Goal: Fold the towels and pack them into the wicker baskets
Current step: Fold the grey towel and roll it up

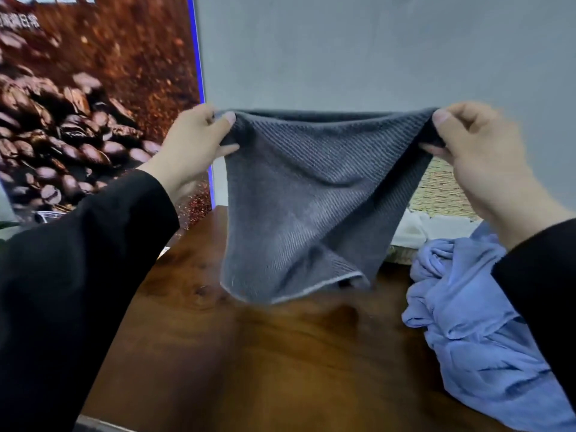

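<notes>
Up above the tabletop (280, 353), grey towel (311, 198) stretched between both hands — left hand (193, 151) pinching its upper left corner, right hand (473, 157) pinching the upper right, thumbs on the near side. Hanging slack in the middle, light-stitched lower hem clear of the wood. Toward the right edge, crumpled blue towel (467, 322) in a heap. Behind it, by the far right corner — wicker basket (442, 198) with pale cloth lining, partly hidden by the grey towel. Coffee-bean poster (78, 104) upright along the left edge.
</notes>
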Available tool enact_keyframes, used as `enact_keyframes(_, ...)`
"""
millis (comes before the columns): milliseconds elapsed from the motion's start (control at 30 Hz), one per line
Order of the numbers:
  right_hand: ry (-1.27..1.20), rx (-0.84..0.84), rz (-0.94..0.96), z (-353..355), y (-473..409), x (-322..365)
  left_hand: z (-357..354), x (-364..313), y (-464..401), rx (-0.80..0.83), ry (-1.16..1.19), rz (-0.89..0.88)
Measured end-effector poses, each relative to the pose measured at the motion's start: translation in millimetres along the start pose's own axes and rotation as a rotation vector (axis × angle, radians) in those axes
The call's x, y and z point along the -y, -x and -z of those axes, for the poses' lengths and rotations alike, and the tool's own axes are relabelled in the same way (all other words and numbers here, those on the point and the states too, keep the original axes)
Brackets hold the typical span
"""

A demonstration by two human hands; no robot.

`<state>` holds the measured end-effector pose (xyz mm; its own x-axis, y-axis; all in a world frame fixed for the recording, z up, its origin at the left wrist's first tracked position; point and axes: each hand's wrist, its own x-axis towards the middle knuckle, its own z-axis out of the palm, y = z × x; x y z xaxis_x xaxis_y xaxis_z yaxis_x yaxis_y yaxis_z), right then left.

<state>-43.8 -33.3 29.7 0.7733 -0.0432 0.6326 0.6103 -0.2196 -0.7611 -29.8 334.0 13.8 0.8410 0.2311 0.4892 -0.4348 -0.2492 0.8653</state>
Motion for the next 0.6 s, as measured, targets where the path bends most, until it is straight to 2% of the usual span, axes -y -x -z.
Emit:
enact_keyframes(100,0.097,-0.050,0.109,3,19,3,0,-6,24,-0.041,0.063,-0.081)
enact_keyframes(200,0.208,0.030,0.110,9,64,-7,15,12,63,0.061,-0.078,-0.136)
enact_keyframes(267,0.324,0.237,0.090,15,104,-23,33,35,91,0.258,-0.241,-0.085)
enact_keyframes(367,0.492,0.793,-0.159,14,164,-48,50,76,133,0.677,-0.540,0.086)
enact_keyframes(433,0.596,1.034,-0.197,7,189,-72,47,101,156,0.820,-0.750,0.185)
enact_keyframes(500,0.614,1.038,-0.154,-6,203,-94,32,118,168,0.793,-0.823,0.173)
enact_keyframes(600,0.677,0.906,-0.099,-29,206,-118,-6,127,173,0.771,-0.791,0.013)
